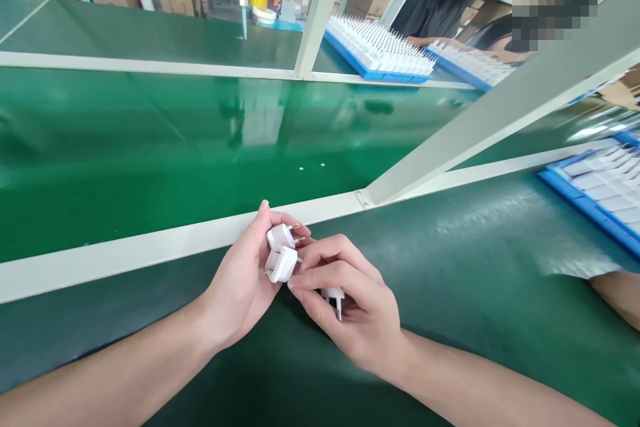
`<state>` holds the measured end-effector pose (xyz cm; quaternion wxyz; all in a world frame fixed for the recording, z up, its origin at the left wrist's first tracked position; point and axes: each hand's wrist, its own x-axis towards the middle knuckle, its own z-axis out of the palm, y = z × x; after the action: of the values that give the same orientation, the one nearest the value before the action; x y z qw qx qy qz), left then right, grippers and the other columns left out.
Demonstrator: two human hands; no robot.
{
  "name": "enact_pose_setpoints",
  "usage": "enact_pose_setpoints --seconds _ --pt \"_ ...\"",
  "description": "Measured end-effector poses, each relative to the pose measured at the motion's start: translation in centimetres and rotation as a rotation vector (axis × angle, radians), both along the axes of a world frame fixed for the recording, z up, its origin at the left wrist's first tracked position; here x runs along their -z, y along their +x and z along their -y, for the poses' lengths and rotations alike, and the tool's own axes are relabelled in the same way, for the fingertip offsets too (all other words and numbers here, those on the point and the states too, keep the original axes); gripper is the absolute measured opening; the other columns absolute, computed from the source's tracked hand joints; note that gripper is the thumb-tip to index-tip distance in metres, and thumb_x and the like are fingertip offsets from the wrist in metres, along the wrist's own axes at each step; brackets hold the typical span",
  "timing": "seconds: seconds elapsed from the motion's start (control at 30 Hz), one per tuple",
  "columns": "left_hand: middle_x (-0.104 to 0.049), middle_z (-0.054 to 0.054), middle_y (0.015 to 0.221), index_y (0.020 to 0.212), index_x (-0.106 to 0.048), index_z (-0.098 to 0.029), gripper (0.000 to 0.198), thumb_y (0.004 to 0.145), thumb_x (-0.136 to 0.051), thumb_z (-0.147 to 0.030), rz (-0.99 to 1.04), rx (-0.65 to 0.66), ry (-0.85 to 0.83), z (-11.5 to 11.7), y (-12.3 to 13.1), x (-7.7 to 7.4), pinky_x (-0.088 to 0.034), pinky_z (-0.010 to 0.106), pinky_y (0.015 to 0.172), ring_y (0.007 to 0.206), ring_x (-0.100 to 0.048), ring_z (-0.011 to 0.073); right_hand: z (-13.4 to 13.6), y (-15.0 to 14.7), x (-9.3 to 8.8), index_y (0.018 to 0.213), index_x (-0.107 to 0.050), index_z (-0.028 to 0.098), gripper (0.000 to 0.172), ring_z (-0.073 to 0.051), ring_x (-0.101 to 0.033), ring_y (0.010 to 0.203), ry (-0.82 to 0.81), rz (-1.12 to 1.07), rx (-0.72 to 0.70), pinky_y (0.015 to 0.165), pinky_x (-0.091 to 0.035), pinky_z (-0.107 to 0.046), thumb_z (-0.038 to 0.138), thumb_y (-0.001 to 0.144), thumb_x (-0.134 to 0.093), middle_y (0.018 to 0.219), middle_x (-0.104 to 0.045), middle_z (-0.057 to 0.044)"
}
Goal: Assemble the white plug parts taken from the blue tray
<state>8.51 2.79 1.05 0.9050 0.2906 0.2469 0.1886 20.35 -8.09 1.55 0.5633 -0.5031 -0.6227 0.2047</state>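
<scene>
Both hands are working together over the dark green bench mat [450,267], just on the near side of the pale rail [150,247] that is bordering the glossy green conveyor belt [150,147]. The left hand [240,287] is curling closed around two white plug pieces [281,250], one stacked above the other between thumb and fingers, the metal pins of the upper piece pointing right. The right hand [350,307] is closing on a third white plug piece [334,297], tucked under its bent fingers with one pin pointing down; its fingertips are also touching the lower piece in the left hand. Whether that piece is being passed across, joined or pulled apart, I cannot tell. Progress, judged from this view only: three pieces are in hand, none is lying on the mat near the hands, and nothing is riding on the belt, so the handling is looking mid-way, with the pieces not yet set down anywhere. A blue tray of white parts [595,193] is sitting at the right edge, well apart from the hands. Across the belt, another person [440,7] is working at further blue trays [375,53]; a forearm [620,293] is entering from the right.
</scene>
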Motion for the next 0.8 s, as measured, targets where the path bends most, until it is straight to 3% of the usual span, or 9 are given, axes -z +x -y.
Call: enact_pose_setpoints --seconds 0.13,0.3,0.47,0.67,0.8 --pt "-0.056 0.006 0.099 0.102 -0.061 -0.016 0.047 0.106 -0.041 -0.058 0.022 0.019 0.03 0.0 0.0 0.1 -0.051 0.02 0.065 0.077 -0.052 0.0128 -0.2 0.1 -0.1 0.107 -0.071 0.016 0.021 -0.02 -0.06 0.097 -0.018 0.01 0.01 0.089 -0.052 -0.034 0.001 0.098 -0.06 0.109 -0.056 -0.007" --pt "-0.055 0.004 0.104 0.107 -0.059 -0.018 0.033 0.104 -0.054 -0.05 0.056 0.036 0.068 0.0 0.0 0.4 -0.051 0.021 0.071 0.085 -0.053 0.0141 -0.2 0.2 0.0 0.108 -0.071 0.017 0.023 -0.021 -0.058 0.102 -0.027 0.016 0.01 0.089 -0.05 -0.033 0.003 0.099 -0.055 0.112 -0.054 -0.008" --pt "-0.056 0.004 0.099 0.099 -0.059 -0.014 0.029 0.098 -0.066 -0.042 0.048 -0.016 0.113 0.0 0.7 1.0 -0.048 0.02 0.076 0.091 -0.052 0.0139 -0.6 0.5 0.0 0.111 -0.071 0.023 0.025 -0.021 -0.056 0.105 -0.024 0.059 0.05 0.093 -0.047 -0.032 0.006 0.102 -0.054 0.111 -0.053 -0.006" --pt "-0.056 0.001 0.095 0.094 -0.055 -0.015 0.043 0.082 -0.082 -0.047 0.152 -0.111 0.087 0.3 2.3 1.3 -0.047 0.021 0.077 0.088 -0.052 0.0123 -1.4 1.4 0.8 0.111 -0.066 0.025 0.022 -0.019 -0.053 0.109 0.015 0.199 0.093 0.097 -0.04 -0.028 0.013 0.108 -0.047 0.115 -0.051 -0.003" --pt "-0.057 0.002 0.091 0.092 -0.053 -0.015 0.036 0.092 -0.073 -0.044 0.139 -0.083 0.136 0.4 2.9 0.6 -0.047 0.025 0.077 0.085 -0.056 0.0147 -2.2 2.1 1.6 0.112 -0.061 0.025 0.017 -0.02 -0.053 0.11 0.127 0.324 0.172 0.093 -0.04 -0.03 0.018 0.11 -0.046 0.115 -0.051 -0.003"
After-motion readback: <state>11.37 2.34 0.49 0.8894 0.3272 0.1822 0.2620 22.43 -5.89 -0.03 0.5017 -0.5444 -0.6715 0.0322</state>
